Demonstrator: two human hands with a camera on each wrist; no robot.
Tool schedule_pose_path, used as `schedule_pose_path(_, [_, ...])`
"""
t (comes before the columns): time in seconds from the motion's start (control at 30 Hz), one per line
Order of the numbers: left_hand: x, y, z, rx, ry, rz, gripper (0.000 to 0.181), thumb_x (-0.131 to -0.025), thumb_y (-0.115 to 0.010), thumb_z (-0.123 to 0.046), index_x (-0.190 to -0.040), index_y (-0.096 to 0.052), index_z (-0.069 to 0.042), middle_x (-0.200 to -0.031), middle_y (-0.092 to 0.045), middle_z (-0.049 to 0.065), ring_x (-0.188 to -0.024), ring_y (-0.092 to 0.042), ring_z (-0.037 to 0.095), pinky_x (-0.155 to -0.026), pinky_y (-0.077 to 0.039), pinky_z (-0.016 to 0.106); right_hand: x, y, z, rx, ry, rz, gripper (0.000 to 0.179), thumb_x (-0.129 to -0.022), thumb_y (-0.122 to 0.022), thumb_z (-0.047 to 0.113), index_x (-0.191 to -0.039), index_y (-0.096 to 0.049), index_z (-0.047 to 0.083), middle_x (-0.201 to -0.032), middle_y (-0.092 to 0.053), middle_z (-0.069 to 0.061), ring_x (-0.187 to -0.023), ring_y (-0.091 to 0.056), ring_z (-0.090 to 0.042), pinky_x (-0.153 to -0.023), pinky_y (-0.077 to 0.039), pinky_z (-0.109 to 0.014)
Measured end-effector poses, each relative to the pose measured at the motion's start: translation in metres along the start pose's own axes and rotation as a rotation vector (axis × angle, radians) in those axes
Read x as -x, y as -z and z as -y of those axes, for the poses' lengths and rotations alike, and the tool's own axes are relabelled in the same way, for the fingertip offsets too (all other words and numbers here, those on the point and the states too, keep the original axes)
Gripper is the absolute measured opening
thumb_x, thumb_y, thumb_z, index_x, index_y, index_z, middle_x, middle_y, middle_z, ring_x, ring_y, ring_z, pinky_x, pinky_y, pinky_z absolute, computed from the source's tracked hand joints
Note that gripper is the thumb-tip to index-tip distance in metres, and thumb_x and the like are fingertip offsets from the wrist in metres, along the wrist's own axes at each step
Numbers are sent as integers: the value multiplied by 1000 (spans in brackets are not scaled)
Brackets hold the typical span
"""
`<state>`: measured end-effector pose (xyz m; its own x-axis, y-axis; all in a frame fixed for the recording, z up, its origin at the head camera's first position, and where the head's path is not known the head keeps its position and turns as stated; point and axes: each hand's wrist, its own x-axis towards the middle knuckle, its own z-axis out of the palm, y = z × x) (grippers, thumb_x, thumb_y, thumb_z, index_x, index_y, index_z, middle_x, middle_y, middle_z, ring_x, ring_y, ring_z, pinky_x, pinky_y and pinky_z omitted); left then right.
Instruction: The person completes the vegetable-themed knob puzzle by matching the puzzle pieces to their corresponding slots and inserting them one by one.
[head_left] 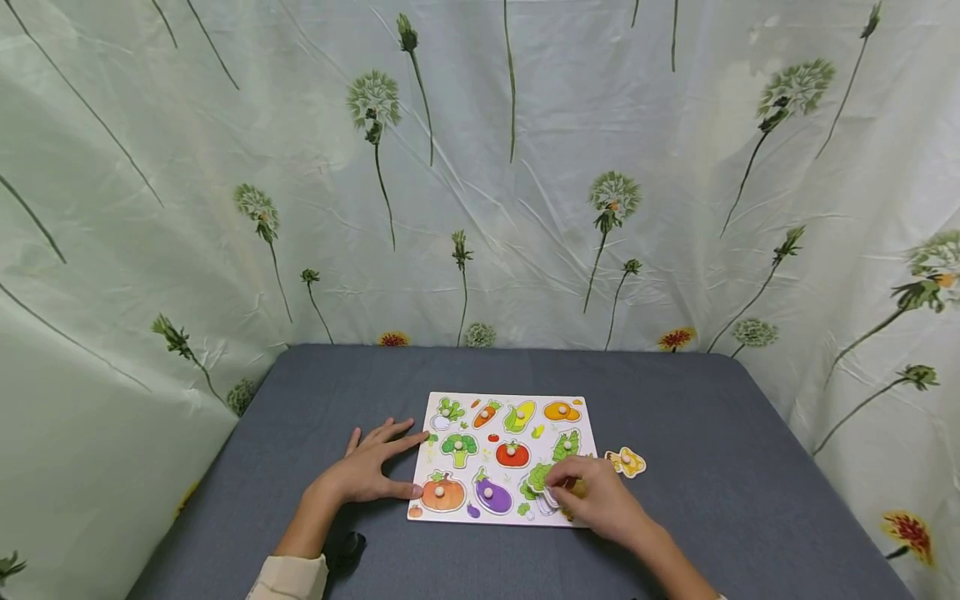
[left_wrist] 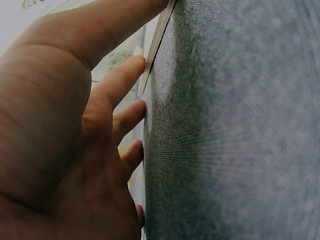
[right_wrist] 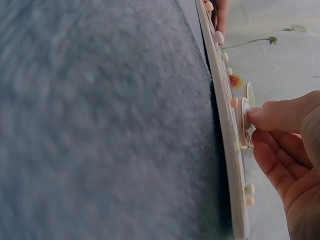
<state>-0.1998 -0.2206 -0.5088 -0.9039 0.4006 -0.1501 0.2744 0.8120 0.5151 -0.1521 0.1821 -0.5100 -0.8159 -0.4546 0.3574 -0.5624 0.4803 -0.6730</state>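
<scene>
A white knob puzzle board with printed vegetables lies on the table. My right hand pinches a green-and-white leafy vegetable puzzle piece just above the board's lower right part. In the right wrist view, thumb and fingers grip that piece near its knob, held on edge to the camera. My left hand is spread at the board's left edge, with thumb and index finger touching it. Knobbed pieces sit in the board, among them a pumpkin, an eggplant, a tomato and a broccoli.
A yellow-and-white puzzle piece lies on the table just right of the board. The grey-blue tablecloth runs back to a flower-printed curtain. A small black object shows beside the left wrist.
</scene>
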Motion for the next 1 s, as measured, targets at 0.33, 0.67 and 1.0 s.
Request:
schedule_pose_path(0.33, [1,0,-1,-2,4,2,95,-74,-81,-68,-156,-47,-35,-170,-29,4,-160,-12,43,-118,6,77,-2,-7,2,0,-47,9,18,-84,-81,0,-93,-78,16,-86,-73,9,-76,-61,3,-67,-56,-23])
schedule_pose_path(0.67, [0,0,0,0,6,5,96,-74,-81,-69,-156,-46,-35,-170,-29,4,-160,-11,42,-118,6,76,-2,-11,4,-78,-144,64,14,-87,-81,6,-92,-78,18,-84,-71,10,-72,-59,1,-63,-53,-20])
schedule_pose_path(1.0, [0,0,-1,-5,15,12,96,-74,-81,-69,-156,-46,-34,-170,-29,4,-160,-11,42,-118,6,77,0,-14,2,-110,-205,51,11,-87,-81,7,-92,-78,17,-83,-72,8,-71,-59,0,-62,-52,-19])
